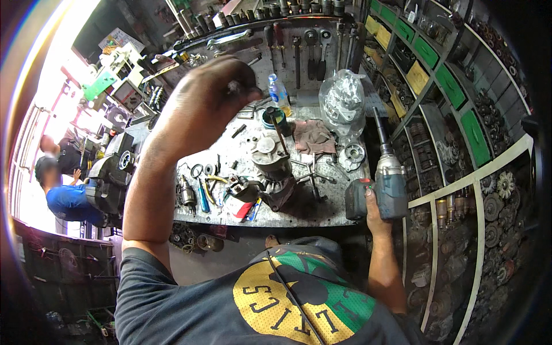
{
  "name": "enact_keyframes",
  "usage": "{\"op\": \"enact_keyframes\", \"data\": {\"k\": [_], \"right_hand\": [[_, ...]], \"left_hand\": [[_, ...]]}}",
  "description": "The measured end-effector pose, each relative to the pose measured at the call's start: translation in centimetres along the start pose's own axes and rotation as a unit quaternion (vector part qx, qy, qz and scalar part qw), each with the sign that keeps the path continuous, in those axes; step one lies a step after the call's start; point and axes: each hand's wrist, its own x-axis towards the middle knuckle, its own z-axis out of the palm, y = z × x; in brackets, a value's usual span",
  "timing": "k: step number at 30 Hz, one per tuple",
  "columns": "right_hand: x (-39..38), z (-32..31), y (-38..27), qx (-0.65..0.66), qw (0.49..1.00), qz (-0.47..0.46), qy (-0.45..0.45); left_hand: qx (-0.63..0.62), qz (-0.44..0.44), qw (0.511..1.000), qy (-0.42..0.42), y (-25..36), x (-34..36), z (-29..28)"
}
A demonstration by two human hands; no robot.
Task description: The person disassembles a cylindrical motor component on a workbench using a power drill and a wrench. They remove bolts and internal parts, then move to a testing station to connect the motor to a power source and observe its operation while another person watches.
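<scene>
My right hand (376, 215) grips the handle of a blue-grey cordless impact wrench (391, 184), its long socket pointing up and away at the bench's right edge. Raised high over the bench, my left hand (215, 86) is closed with its fingers curled; whatever they may hold is hidden. Below and to the right of it, a grey metal motor unit (269, 154) stands upright on the bench, apart from both hands. A thin rod (280, 135) slants up from its top. Just behind sits a small open tub (270, 118) of dark contents.
On the worn workbench (339, 215) lie a brown rag (313, 137), a four-way wrench (312, 174), a round metal cover (352, 156) and pliers (215, 181). A plastic-wrapped part (343, 103) and a bottle (279, 95) stand behind. Shelves (443, 195) line the right; a person in blue (72, 198) is at left.
</scene>
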Motion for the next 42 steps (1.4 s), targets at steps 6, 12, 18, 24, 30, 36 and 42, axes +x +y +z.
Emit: {"op": "enact_keyframes", "data": {"k": [6,12,18,24,30,36,42], "right_hand": [[-0.9,0.6,2.2,0.011,0.995,0.058,0.08],[-1.5,0.9,2.0,-0.004,0.979,0.184,0.089],[-1.8,1.3,0.1,0.148,0.951,0.254,0.098],[-1.2,0.9,-0.4,0.083,0.959,0.257,0.09],[-1.5,0.0,0.2,-0.063,0.953,0.287,0.08],[-1.7,-0.2,0.7,-0.077,0.985,0.149,0.042],[-0.7,-0.2,1.5,0.039,0.997,0.061,0.037]], "left_hand": [[-0.093,0.051,0.965,-0.239,-3.4,-0.7,5.3],[-0.174,0.153,0.955,-0.184,-6.2,-1.1,9.0],[-0.289,0.18,0.94,-0.018,-7.0,-1.2,8.5],[-0.355,0.219,0.871,0.259,-5.9,1.9,5.2],[-0.199,0.022,0.971,0.128,-17.7,1.4,7.5],[-0.174,-0.393,0.871,-0.24,-25.5,-11.1,28.5],[-0.058,-0.313,0.917,-0.242,-26.1,-14.3,32.8]]}}
